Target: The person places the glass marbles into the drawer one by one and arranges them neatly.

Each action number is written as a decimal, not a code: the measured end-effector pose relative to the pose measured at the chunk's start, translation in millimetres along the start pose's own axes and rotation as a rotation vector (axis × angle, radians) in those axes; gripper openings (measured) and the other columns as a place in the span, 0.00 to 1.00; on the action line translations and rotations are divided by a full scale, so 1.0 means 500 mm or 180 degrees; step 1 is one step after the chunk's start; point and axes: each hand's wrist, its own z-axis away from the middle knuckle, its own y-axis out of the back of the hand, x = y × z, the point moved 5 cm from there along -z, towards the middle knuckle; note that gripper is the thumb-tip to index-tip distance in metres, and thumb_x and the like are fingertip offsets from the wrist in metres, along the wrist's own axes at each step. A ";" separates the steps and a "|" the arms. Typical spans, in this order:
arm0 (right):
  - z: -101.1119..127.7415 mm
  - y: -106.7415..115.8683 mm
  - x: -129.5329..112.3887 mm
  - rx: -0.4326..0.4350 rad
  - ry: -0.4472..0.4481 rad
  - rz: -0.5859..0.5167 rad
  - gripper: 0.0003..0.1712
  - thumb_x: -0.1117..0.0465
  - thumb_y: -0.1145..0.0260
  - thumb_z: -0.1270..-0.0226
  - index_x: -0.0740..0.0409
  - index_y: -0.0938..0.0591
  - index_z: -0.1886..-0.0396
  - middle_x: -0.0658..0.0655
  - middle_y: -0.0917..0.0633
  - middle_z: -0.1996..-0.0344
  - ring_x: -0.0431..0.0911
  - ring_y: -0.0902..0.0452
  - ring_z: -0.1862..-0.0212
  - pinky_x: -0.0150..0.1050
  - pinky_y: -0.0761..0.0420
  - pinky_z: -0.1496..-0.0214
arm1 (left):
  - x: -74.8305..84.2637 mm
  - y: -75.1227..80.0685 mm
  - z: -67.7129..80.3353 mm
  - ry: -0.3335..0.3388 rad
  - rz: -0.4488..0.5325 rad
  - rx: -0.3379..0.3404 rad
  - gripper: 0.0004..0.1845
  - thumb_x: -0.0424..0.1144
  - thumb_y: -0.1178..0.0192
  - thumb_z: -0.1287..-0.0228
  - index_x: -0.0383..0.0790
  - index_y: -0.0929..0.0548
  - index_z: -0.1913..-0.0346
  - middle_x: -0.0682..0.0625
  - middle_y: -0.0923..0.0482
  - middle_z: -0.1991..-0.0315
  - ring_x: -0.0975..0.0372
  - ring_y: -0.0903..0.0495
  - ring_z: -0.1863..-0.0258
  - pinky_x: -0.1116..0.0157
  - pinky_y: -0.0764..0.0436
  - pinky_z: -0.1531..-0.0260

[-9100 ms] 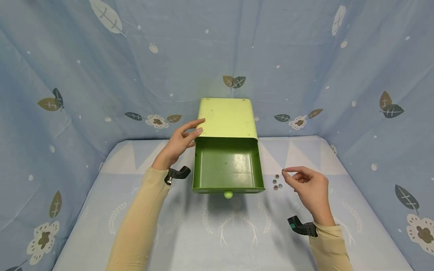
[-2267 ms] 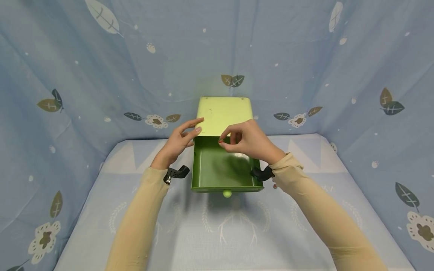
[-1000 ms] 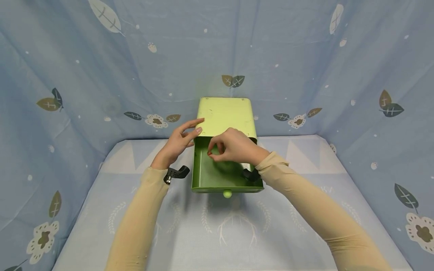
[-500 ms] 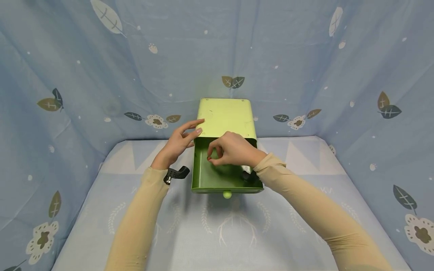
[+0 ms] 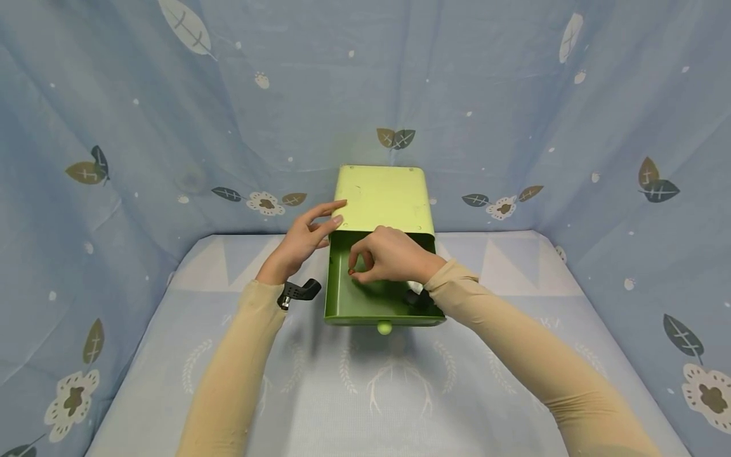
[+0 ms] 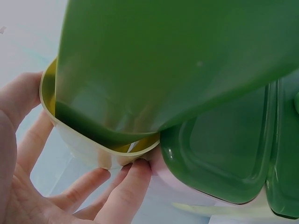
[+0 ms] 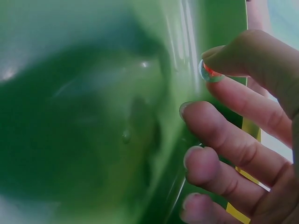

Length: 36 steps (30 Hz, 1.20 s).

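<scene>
A pale green plastic drawer box [image 5: 382, 197] stands at the table's back with its dark green drawer [image 5: 337, 298] pulled out. My left hand [image 5: 299, 244] rests on the box's left side near the front corner, and in the left wrist view its spread fingertips touch the casing [image 6: 84, 144]. Inside the drawer space, my right hand [image 5: 391, 255] pinches a small glass marble [image 7: 210, 72] between thumb and index finger. That marble is clear with an orange-red core; in the head view only a small red spot of it shows. The right hand's other fingers hang loosely curled.
A round light green knob [image 5: 384, 327] sits on the drawer's front. Below the pulled-out drawer, the left wrist view shows more green drawer fronts [image 6: 219, 149]. Blue patterned cloth [image 5: 514, 114] encloses the table [image 5: 342, 406] at the back and sides.
Earlier, my right hand was beside several marbles right of the drawer. It has carried a marble over the drawer and lowered it slightly toward the front. My left hand has stayed.
</scene>
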 end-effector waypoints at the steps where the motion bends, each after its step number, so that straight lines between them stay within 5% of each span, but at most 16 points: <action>1: 0.000 0.000 0.000 -0.0004 -0.0003 -0.0002 0.02 0.57 0.20 0.29 0.46 0.05 0.59 0.42 0.21 0.84 0.37 0.26 0.80 0.35 0.25 0.74 | 0.000 0.000 0.000 0.0002 0.0001 -0.0004 0.28 0.53 0.39 0.15 0.59 0.25 0.18 0.44 0.39 0.21 0.47 0.27 0.27 0.35 0.29 0.26; 36: -0.009 -0.019 0.003 -0.0114 -0.0006 0.0156 0.03 0.57 0.21 0.28 0.46 0.05 0.57 0.43 0.22 0.84 0.37 0.28 0.80 0.34 0.26 0.74 | 0.002 -0.004 0.001 0.0002 0.0011 0.0023 0.27 0.53 0.39 0.14 0.60 0.25 0.19 0.45 0.40 0.20 0.48 0.26 0.27 0.36 0.28 0.26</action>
